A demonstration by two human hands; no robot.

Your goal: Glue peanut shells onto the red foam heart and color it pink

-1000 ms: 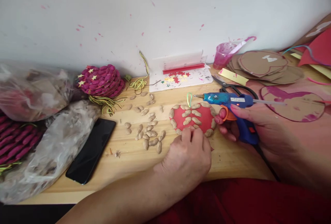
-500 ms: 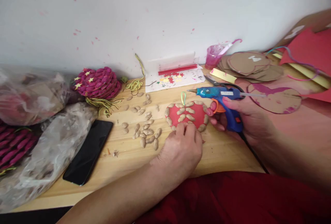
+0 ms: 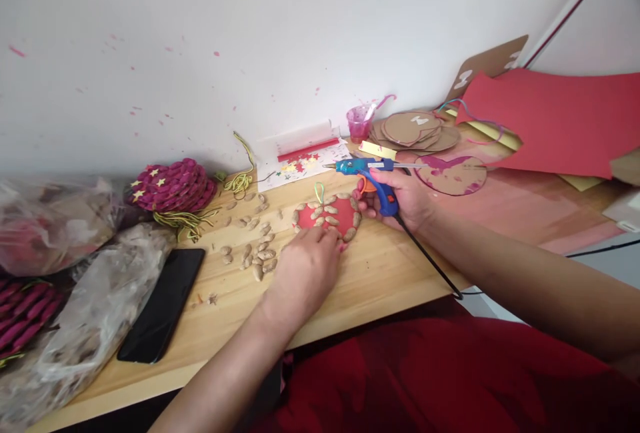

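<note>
My left hand [image 3: 309, 273] bends over the lower edge of a red heart-shaped cutout [image 3: 344, 209]. Its fingers are drawn together, and whatever is under their tips is hidden. Peanuts in the shell [image 3: 355, 218] line the heart's border, and more run down its middle; a small yellow-green loop [image 3: 319, 191] sticks up from the top. To the right, my right hand [image 3: 409, 198] grips a blue hot glue gun [image 3: 386, 199] with an orange trigger, its nozzle pointing left above the heart. Loose peanuts [image 3: 258, 271] lie left of my left hand.
A black phone [image 3: 163, 306] and plastic bags [image 3: 95, 326] occupy the left side. Behind are a magenta woven stack [image 3: 175, 186], paper with star confetti [image 3: 273, 181] and a pink cup [image 3: 359, 127]. Cardboard shapes [image 3: 405, 127] and red sheets [image 3: 555, 119] lie right. The gun's black cord [image 3: 430, 261] crosses the table edge.
The view has swung to the right, so everything on the table appears further left. My left hand stays at the heart's lower edge, and the glue gun remains in my right hand.
</note>
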